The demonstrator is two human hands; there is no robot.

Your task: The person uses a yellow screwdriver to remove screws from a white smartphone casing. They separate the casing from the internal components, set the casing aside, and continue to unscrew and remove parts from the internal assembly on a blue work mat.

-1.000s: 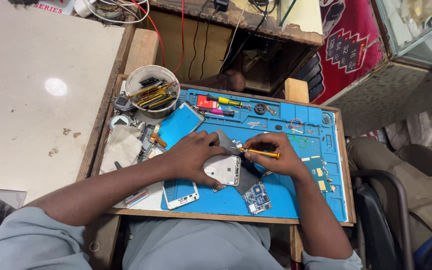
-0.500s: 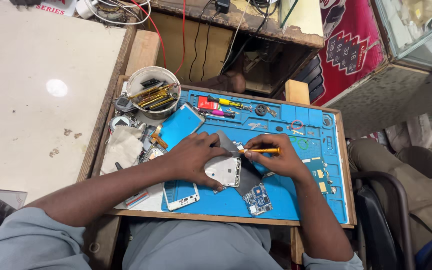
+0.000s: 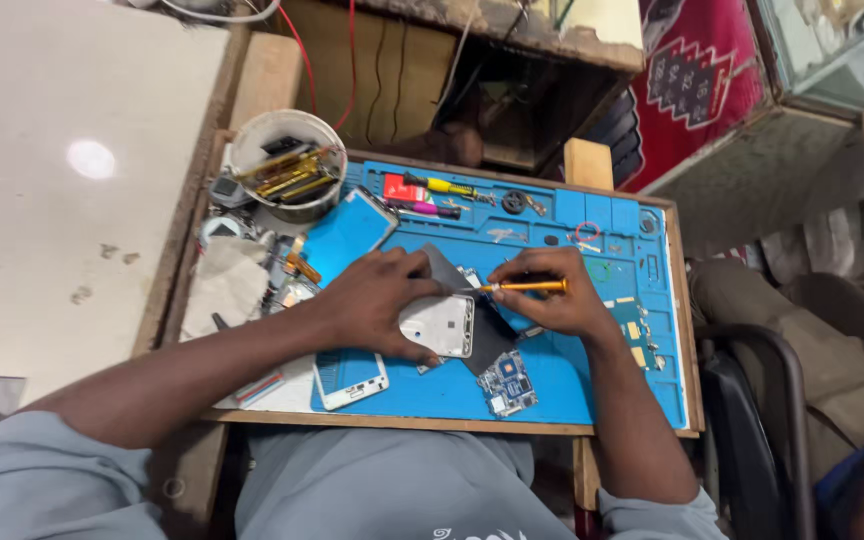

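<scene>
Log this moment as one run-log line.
left hand: pressing down white phone body | right hand: holding yellow-handled screwdriver, tip at phone's top edge | surface: blue work mat | nearby: loose circuit board

Both forearms are stretched forward and angled inward, so that the hands nearly meet. The left hand is laid palm down with fingers spread and pressed flat. The right hand is curled, fingertips pinched together, wrist bent slightly inward.
</scene>
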